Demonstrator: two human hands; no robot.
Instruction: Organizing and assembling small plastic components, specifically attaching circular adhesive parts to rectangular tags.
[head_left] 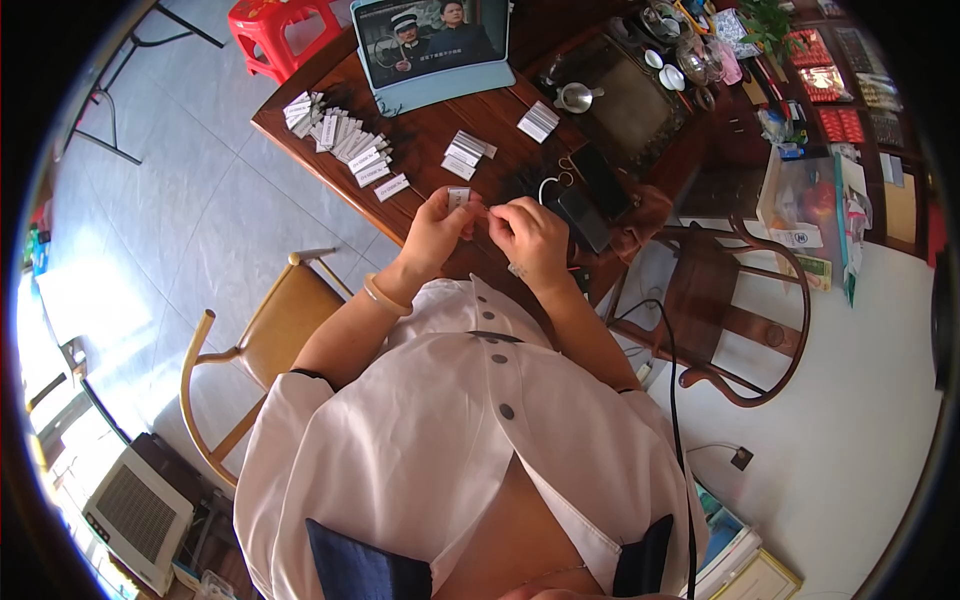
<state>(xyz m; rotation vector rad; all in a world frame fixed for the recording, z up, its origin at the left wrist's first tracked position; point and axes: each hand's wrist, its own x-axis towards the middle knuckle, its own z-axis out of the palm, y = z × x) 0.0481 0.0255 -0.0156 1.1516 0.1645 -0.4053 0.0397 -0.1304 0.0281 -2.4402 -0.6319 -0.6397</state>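
Note:
Above the near edge of the dark wooden table, my left hand (pixel 434 233) is closed on a small white printed tag (pixel 458 197), which stands up between thumb and fingers. Close beside it, my right hand (pixel 531 240) is pinched, its fingertips almost touching the left ones; what they hold is too small to make out. Beyond my left hand lies a spread pile of similar white tags (pixel 345 138), with a single tag (pixel 391 187) at its near end. Straight ahead sit a small stack of tags (pixel 465 152) and a neater stack (pixel 538 121) farther right.
A tablet (pixel 435 45) in a light blue case stands at the back. Right of my hands lie a black phone (pixel 598 182), another dark device (pixel 582 220) and scissors (pixel 566 172). A tea tray (pixel 640 105) lies beyond. Chairs flank me: tan (pixel 285 320), dark wooden (pixel 700 300).

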